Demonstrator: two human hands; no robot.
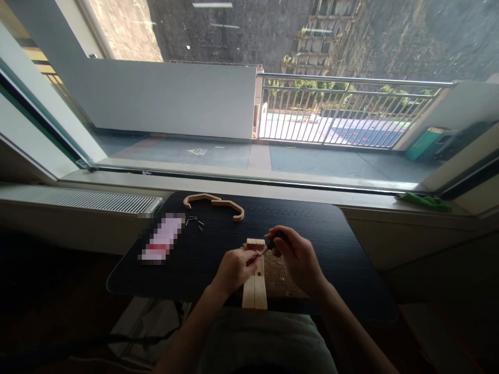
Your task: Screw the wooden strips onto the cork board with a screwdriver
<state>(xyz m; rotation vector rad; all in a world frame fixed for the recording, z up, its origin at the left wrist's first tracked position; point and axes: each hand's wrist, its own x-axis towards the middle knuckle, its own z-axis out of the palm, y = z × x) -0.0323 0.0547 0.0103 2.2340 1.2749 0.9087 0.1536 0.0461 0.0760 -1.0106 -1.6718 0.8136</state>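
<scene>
My right hand (pixel 298 254) is closed around the dark handle of a screwdriver (pixel 277 238), its shaft slanting down to the left. My left hand (pixel 236 267) pinches at the tool's tip; whatever lies between those fingertips is too small to make out. Both hands are over a pale wooden piece (pixel 254 297) made of two strips side by side, with a round hole on its right strip. A small wooden block (pixel 255 242) sits at its far end. Under and beside it lies a brown, pitted board (pixel 281 283), partly covered by my right hand.
Two curved wooden pieces (pixel 228 204) lie at the back of the black table (pixel 312 218). Several loose screws (pixel 195 221) are scattered near them. A blurred pink-white packet (pixel 163 239) rests at the left edge. Behind the table are a windowsill, a radiator (pixel 78 198) and a green cloth (pixel 424 201).
</scene>
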